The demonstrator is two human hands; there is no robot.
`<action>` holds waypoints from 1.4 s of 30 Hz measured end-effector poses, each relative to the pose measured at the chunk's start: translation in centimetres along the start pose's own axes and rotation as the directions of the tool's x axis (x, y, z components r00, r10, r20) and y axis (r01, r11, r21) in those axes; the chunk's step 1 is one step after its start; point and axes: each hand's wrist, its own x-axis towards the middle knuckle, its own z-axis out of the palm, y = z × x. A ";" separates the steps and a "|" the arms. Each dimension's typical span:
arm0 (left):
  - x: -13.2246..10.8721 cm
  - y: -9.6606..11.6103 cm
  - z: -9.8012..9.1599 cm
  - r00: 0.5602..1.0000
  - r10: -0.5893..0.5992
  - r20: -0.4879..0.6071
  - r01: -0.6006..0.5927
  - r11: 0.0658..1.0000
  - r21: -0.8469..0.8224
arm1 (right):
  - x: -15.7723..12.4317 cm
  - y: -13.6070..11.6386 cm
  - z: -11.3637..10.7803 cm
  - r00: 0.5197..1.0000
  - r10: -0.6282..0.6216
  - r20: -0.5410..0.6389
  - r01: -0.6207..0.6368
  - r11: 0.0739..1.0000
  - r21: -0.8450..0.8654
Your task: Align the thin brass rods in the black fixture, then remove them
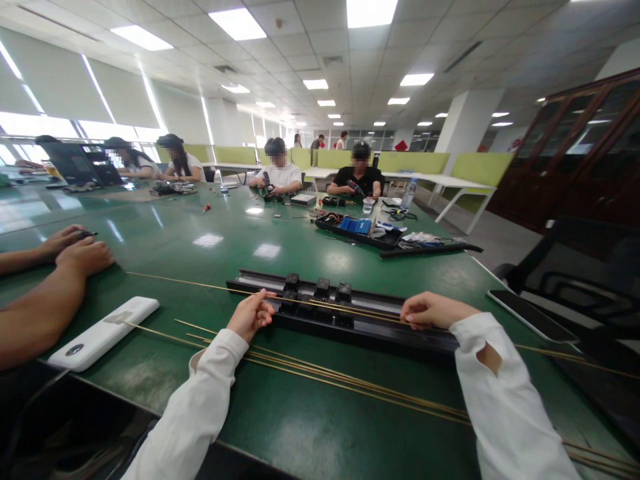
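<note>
My left hand (251,316) pinches a long thin brass-coloured rod (190,283) between thumb and fingertips. My right hand (435,311) closes around that rod and a second brass-coloured rod (345,308), whose near end stops short of my left hand. Both rods run past my right wrist to the right edge. Just beneath and behind them lies a long black channel-shaped rail (400,341), with several black blocks (323,288) standing across its middle. More thin brass-coloured rods (340,381) lie on the table under my forearms.
A white power bank (107,333) rests at the left near a co-worker's hands (83,257). At the right edge is a dark-screened tablet (531,316). Further back on the green table (170,233) are a black tool tray (345,232) and a water bottle (409,195). People sit opposite.
</note>
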 end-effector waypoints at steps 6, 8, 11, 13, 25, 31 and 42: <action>0.2 -0.1 -0.1 1.000 0.004 0.001 -0.004 1.000 0.008 | 0.0 0.9 -0.3 0.999 0.043 -0.016 -0.043 0.999 0.021; 0.2 -0.2 -0.2 1.000 0.004 0.003 -0.004 1.000 0.011 | 0.0 1.1 -0.3 0.999 0.034 -0.011 -0.034 0.999 0.019; 0.3 -0.3 -0.3 1.000 0.010 0.008 -0.010 1.000 0.007 | 0.0 1.0 -0.3 0.999 0.030 -0.013 -0.030 0.999 0.019; 0.3 -0.3 -0.3 1.000 0.014 0.011 -0.014 1.000 0.005 | -0.1 0.8 -0.2 0.999 0.039 -0.017 -0.039 0.999 0.021; 0.4 -0.3 -0.5 1.000 0.007 0.013 -0.007 1.000 0.008 | -0.3 2.1 -1.1 0.997 0.033 -0.064 -0.037 0.998 -0.054; 0.5 -0.4 -0.5 1.000 0.009 0.015 -0.009 1.000 0.002 | -1.1 2.1 -1.5 0.997 0.038 -0.074 -0.043 0.997 -0.060; 0.3 -0.3 -0.2 1.000 0.007 0.012 -0.007 1.000 0.006 | -1.6 2.5 -1.9 0.995 0.052 -0.087 -0.057 0.997 -0.056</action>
